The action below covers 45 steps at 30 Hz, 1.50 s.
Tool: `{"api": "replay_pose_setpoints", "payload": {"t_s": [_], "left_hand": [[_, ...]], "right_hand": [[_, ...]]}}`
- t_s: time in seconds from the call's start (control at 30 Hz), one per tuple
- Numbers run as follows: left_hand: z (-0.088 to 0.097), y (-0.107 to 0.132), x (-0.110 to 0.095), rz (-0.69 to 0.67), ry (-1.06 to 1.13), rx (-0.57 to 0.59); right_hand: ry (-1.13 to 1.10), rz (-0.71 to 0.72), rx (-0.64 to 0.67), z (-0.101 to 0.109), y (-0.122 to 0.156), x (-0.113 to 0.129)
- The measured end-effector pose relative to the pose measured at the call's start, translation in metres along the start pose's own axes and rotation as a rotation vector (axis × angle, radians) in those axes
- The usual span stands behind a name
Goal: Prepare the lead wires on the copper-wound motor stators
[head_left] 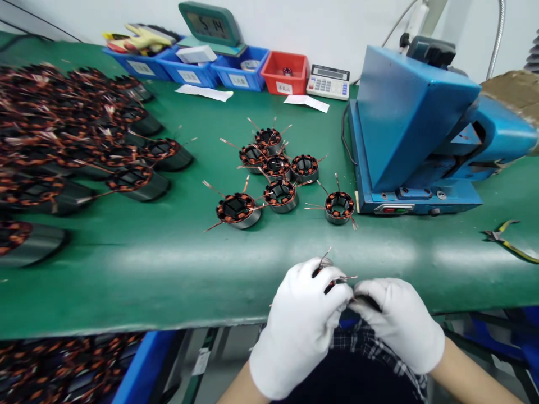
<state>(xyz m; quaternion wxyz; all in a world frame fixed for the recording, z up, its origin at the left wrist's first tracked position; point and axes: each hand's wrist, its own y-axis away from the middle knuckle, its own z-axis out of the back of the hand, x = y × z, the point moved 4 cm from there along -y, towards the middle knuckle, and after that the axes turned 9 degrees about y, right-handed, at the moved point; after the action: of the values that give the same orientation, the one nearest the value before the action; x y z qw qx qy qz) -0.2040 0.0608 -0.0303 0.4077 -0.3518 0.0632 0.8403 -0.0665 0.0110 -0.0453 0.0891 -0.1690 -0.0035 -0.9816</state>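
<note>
A small wound motor stator, its copper windings (331, 287) showing between the gloved fingers, is held in my left hand (298, 322) just above the bench's front edge. Thin wire leads stick up and out past the fingers. Most of the stator is covered by the white glove. My right hand (400, 325), also in a white glove, is pinched closed against the stator's right side; what sits between its fingertips is hidden. Beyond the hands stands a single stator (339, 219) with splayed leads. To its left is a loose group of several stators, the nearest a wider stator (247, 219).
Many larger stators (149, 185) crowd the green bench (189, 280) at left. A blue machine (421, 123) stands at right, with cutting pliers (505, 238) beside it. Blue bins (196, 76), a red bin (285, 73) and a calculator (328, 84) line the wall. A stator-filled crate (138, 365) sits below.
</note>
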Motion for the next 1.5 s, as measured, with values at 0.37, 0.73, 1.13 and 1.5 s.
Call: {"api": "replay_pose_setpoints", "payload": {"t_s": [0.37, 0.73, 1.13, 1.5], "left_hand": [[-0.005, -0.002, -0.001, -0.03, -0.126, -0.05], [-0.011, -0.017, -0.002, -0.128, -0.218, -0.162], [-0.027, -0.02, -0.028, 0.077, -0.073, -0.033], [-0.032, -0.022, -0.034, 0.132, 0.052, 0.023]], "right_hand": [[-0.851, -0.579, 0.003, -0.016, -0.002, 0.008], [0.146, -1.059, -0.487, 0.098, 0.098, -0.227], [0.452, -0.718, -0.265, 0.068, 0.073, -0.248], [-0.148, -0.751, -0.27, 0.026, 0.089, -0.134]]}}
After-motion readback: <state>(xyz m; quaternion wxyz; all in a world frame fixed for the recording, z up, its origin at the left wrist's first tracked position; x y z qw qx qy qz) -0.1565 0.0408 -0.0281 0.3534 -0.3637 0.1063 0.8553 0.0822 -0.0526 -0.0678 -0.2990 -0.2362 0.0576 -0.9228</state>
